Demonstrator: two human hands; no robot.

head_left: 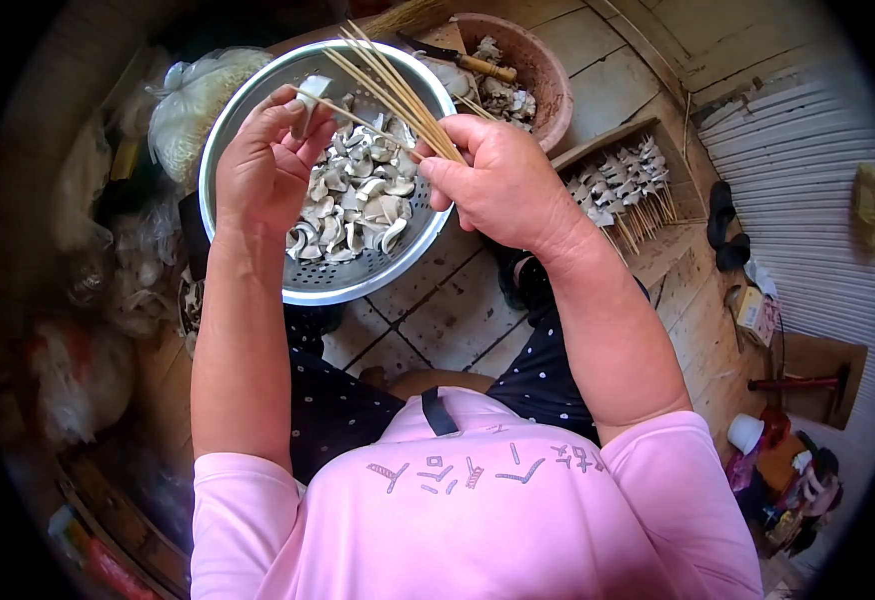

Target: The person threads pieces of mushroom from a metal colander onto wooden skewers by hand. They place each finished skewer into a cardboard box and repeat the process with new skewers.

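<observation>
Greyish-white and curved, a mushroom slice [315, 88] is clamped in the fingers of the left hand [270, 155], a bamboo skewer [366, 123] meeting it above a metal colander [328, 297] of similar pieces [363, 190]; the right hand [498, 180] has its fingers closed around fanned skewers [425, 128].

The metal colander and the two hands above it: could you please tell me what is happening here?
Above the metal colander, a person's left hand holds a pale piece, perhaps mushroom, at the end of a thin stick. The right hand grips a bundle of sticks. More loose pieces lie in the colander. Loaded skewers lie in a box to the right.
</observation>
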